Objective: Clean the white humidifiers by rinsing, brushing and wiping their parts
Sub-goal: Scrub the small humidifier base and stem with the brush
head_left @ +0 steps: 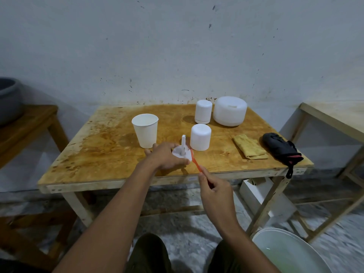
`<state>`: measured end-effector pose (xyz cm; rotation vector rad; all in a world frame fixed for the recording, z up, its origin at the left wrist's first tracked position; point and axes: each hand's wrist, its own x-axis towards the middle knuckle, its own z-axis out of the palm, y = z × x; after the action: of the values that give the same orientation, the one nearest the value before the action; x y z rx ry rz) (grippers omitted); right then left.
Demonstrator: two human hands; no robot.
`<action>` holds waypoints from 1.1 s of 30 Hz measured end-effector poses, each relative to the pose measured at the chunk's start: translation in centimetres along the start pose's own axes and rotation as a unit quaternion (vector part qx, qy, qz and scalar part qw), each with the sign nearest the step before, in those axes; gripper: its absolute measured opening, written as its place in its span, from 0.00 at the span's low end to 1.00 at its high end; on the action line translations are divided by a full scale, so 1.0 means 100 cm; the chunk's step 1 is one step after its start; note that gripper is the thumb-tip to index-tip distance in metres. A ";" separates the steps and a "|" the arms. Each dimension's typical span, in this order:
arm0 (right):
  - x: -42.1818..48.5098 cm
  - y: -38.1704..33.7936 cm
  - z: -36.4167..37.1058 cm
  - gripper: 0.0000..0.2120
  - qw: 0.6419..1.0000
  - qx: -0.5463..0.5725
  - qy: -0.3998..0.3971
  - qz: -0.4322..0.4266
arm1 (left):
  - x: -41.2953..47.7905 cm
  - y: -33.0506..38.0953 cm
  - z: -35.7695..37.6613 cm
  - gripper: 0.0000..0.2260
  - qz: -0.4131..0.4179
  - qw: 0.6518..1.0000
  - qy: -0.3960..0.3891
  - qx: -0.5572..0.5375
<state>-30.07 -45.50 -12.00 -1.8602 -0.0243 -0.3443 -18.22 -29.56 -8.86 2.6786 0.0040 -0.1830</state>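
My left hand [164, 155] holds a small white humidifier part [181, 151], a round disc with an upright stem, just above the wooden table [102, 146]. My right hand [213, 189] grips an orange toothbrush [194, 160] whose bristle end rests against the disc's right edge. Right behind the part a white humidifier cover [200, 136] stands upside down. A small white humidifier [203, 111] and a large round white humidifier [230, 110] stand at the back of the table.
A white paper cup [145, 130] stands left of the part. A folded yellow cloth [249, 146] and a black pouch [281, 149] lie at the table's right. A white bucket of water [291, 253] sits on the floor at lower right. Other tables flank both sides.
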 end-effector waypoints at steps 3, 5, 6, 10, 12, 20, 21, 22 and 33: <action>-0.003 -0.005 0.000 0.15 1.000 0.018 0.014 -0.010 | -0.001 0.002 -0.001 0.37 -0.008 1.000 0.002 0.006; -0.001 -0.003 0.002 0.15 1.000 0.021 0.009 0.000 | -0.001 0.002 0.000 0.37 -0.008 1.000 0.004 0.001; -0.001 -0.003 0.003 0.15 1.000 0.021 0.005 0.007 | -0.001 0.002 0.000 0.37 -0.008 1.000 0.005 -0.002; -0.005 -0.005 0.003 0.15 1.000 0.022 0.008 -0.002 | -0.001 0.002 -0.001 0.37 -0.006 1.000 0.006 -0.001; -0.004 -0.005 0.002 0.15 1.000 0.025 0.003 -0.006 | -0.003 0.003 -0.001 0.37 -0.004 1.000 0.009 0.002; 0.010 -0.007 -0.006 0.19 0.979 -0.114 0.021 -0.166 | -0.012 0.009 0.008 0.36 -0.043 0.996 0.076 -0.027; 0.012 -0.006 -0.007 0.20 0.965 -0.165 0.011 -0.205 | -0.014 0.011 0.010 0.35 -0.054 0.994 0.086 -0.042; 0.015 -0.005 -0.009 0.20 0.951 -0.212 -0.007 -0.226 | -0.015 0.013 0.011 0.35 -0.062 0.992 0.096 -0.054; 0.028 -0.015 -0.017 0.23 0.892 -0.355 -0.023 -0.280 | -0.015 0.016 0.018 0.34 -0.079 0.985 0.128 -0.081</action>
<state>-28.07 -47.07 -9.42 -2.5748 -0.5415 -0.7852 -19.93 -31.78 -9.59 2.5201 0.2995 0.1100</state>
